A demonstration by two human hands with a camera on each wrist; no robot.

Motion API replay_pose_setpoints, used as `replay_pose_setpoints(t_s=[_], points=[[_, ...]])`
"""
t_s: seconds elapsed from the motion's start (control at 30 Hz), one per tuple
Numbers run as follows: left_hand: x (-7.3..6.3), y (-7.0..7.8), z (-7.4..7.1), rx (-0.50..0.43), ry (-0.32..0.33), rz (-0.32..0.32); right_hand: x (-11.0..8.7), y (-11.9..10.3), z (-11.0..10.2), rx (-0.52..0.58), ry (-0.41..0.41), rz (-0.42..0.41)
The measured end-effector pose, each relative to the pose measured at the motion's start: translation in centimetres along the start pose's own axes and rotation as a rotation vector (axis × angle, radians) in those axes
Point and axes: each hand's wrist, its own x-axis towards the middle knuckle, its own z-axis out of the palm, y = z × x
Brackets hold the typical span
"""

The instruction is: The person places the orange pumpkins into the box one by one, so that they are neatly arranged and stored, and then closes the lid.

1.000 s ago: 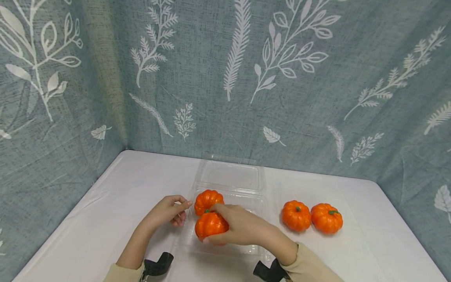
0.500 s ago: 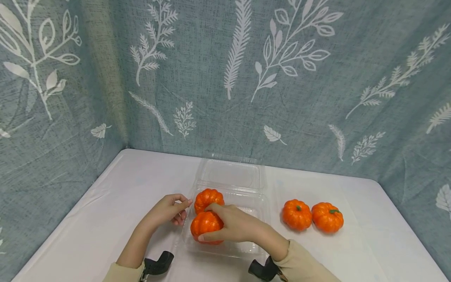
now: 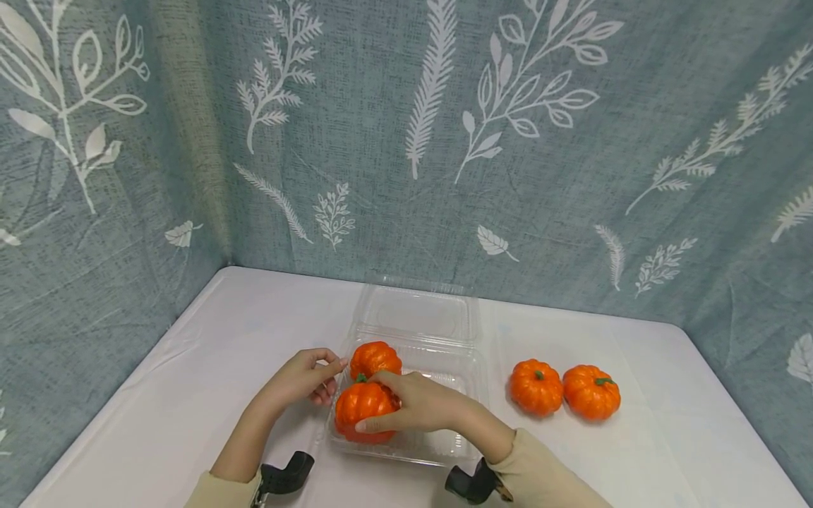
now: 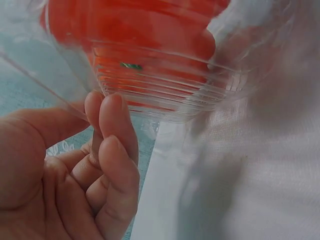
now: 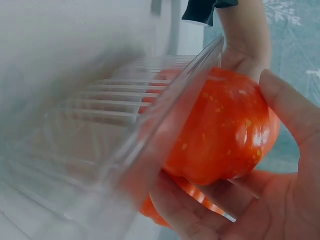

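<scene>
An orange toy pumpkin (image 3: 357, 409) with a green stem is held in my right hand (image 3: 424, 406), thumb on the near side and fingers over the far side. It sits within the front left part of a clear plastic clamshell container (image 3: 441, 370). Directly behind it in the same container is a second pumpkin (image 3: 375, 358). My left hand (image 3: 301, 379) is at the container's left edge; in the left wrist view its thumb and fingertips (image 4: 114, 107) pinch the rim. Through the ribbed wall there, orange and a bit of green stem show.
Two more pumpkins, a nearer-left one (image 3: 536, 388) and a right one (image 3: 591, 392), stand side by side on the white table (image 3: 673, 430). The container's lid (image 3: 413, 315) lies folded back toward the patterned curtain (image 3: 381, 141).
My right hand has shifted the gripped pumpkin leftward and down inside the container, toward its front left corner. The left hand stays at the rim. The two pumpkins outside have not moved.
</scene>
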Motion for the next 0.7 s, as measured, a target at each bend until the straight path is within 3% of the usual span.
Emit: replay_pose_setpoints(t_s=[0.33, 0.7], points=[[0.06, -0.07, -0.04, -0.013, -0.036, 0.025, 0.16, 0.05, -0.22, 0.006, -0.040, -0.003], [0.31, -0.37, -0.11, -0.008, -0.039, 0.023, 0.07, -0.11, -0.47, -0.059, -0.006, -0.021]])
